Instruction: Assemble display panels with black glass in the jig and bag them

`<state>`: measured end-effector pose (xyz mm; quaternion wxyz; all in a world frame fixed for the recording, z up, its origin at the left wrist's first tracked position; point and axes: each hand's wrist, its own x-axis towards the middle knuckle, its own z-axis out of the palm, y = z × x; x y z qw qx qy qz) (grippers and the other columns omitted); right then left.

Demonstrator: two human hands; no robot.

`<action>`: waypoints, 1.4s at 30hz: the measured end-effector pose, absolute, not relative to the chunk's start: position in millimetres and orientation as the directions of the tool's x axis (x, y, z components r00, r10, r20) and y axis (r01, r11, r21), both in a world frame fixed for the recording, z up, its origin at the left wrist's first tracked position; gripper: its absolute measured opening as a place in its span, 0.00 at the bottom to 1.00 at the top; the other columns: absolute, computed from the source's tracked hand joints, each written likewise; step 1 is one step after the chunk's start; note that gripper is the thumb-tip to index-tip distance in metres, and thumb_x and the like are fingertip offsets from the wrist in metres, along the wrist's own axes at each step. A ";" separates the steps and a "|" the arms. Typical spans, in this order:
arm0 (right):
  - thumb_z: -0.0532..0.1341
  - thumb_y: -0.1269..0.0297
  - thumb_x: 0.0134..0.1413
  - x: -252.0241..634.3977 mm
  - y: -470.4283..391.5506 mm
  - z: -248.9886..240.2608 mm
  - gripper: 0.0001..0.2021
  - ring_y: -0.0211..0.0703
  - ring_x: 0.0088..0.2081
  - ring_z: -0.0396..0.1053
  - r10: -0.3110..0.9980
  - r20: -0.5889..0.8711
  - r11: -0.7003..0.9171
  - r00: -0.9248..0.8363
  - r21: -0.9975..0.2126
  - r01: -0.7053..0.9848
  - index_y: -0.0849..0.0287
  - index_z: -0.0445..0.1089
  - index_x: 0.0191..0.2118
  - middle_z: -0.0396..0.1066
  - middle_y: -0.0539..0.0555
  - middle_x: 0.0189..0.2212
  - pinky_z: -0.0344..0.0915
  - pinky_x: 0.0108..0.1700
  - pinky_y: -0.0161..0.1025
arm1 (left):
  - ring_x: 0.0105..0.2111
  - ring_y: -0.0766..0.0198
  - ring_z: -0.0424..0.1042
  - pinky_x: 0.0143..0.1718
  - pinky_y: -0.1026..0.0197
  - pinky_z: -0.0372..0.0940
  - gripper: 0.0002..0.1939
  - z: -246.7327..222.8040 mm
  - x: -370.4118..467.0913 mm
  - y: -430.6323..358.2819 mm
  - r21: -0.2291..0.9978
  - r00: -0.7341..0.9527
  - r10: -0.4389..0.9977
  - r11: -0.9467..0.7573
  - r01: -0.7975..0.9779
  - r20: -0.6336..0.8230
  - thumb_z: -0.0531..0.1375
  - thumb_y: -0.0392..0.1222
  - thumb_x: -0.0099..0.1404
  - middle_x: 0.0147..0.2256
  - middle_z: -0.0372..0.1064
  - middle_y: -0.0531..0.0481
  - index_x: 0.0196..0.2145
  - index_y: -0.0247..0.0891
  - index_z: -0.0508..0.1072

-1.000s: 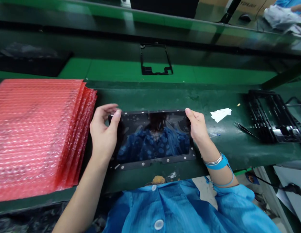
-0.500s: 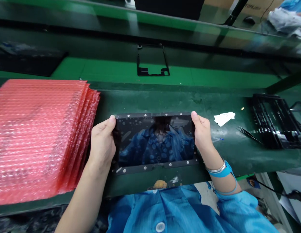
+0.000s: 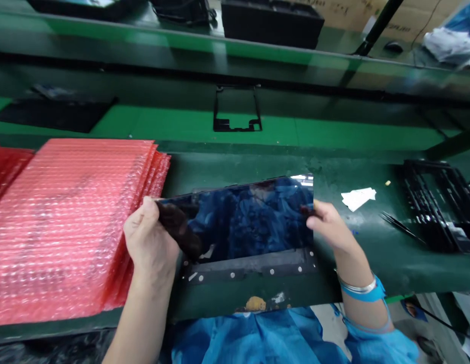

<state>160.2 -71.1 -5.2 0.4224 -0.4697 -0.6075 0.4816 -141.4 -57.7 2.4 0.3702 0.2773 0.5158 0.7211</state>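
A dark, glossy display panel (image 3: 250, 217) is held raised and tilted between my two hands, its right end higher. My left hand (image 3: 149, 232) grips its left end, thumb on top. At the right end, my right hand (image 3: 329, 225) pinches the edge between thumb and fingers. Under the panel lies a black mat or jig (image 3: 253, 266) with several round silver dots along its near strip; the panel hides most of it. Blue clothing is mirrored in the panel's surface.
Stacked red bubble-wrap bags (image 3: 72, 217) stand to the left. On the right lie white paper strips (image 3: 358, 198), tweezers (image 3: 402, 226) and a stack of black frames (image 3: 439, 207). Another black frame (image 3: 219, 124) rests at the back, below a shelf.
The panel has come up off the dotted black mat and tilted, right end higher. My left hand moved outward to the left, and my right hand shifted right and down. The head view shifted slightly.
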 end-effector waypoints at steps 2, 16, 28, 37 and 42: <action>0.65 0.38 0.49 168.3 -74.4 -2.9 0.24 0.39 0.26 0.66 0.932 0.044 0.132 -0.361 -0.966 0.222 0.59 0.75 0.28 0.70 0.49 0.22 0.65 0.30 0.34 | 0.18 0.69 0.63 0.20 0.65 0.62 0.20 3.3 -148.3 -60.2 0.940 -0.616 0.785 -0.255 -0.228 0.064 0.74 0.56 0.46 0.18 0.67 0.55 0.17 0.40 0.71; 0.66 0.49 0.55 156.6 -86.7 4.7 0.18 0.39 0.19 0.70 0.925 0.154 0.285 -0.347 -0.886 0.365 0.58 0.74 0.23 0.73 0.51 0.17 0.65 0.23 0.33 | 0.15 0.67 0.67 0.18 0.67 0.64 0.25 19.6 -152.8 -71.3 0.937 -0.701 0.713 -0.231 -0.263 -0.021 0.76 0.62 0.32 0.15 0.70 0.52 0.15 0.38 0.77; 0.59 0.74 0.61 135.1 -90.9 -0.1 0.15 0.47 0.39 0.80 0.721 0.661 0.672 -0.208 -0.594 0.442 0.52 0.78 0.48 0.80 0.57 0.42 0.76 0.38 0.42 | 0.47 0.51 0.76 0.52 0.49 0.71 0.28 16.8 -144.1 -67.9 0.885 -0.453 0.865 -0.369 -0.285 0.215 0.59 0.68 0.61 0.41 0.78 0.42 0.42 0.40 0.79; 0.55 0.83 0.59 140.6 -94.1 -8.4 0.28 0.47 0.44 0.77 0.573 0.790 0.696 -0.216 -0.331 0.637 0.45 0.73 0.56 0.76 0.53 0.51 0.76 0.40 0.45 | 0.54 0.47 0.72 0.51 0.49 0.71 0.24 14.0 -146.6 -73.5 0.981 -0.287 0.955 -0.126 -0.149 0.079 0.60 0.54 0.65 0.49 0.74 0.45 0.57 0.46 0.71; 0.55 0.87 0.56 137.6 -93.3 -6.6 0.32 0.47 0.47 0.77 0.516 0.821 0.718 -0.243 -0.260 0.646 0.46 0.71 0.58 0.76 0.53 0.52 0.77 0.41 0.44 | 0.56 0.45 0.70 0.55 0.45 0.68 0.29 5.9 -149.5 -65.8 0.979 -0.244 0.970 -0.068 -0.190 0.020 0.60 0.52 0.65 0.54 0.72 0.43 0.62 0.45 0.66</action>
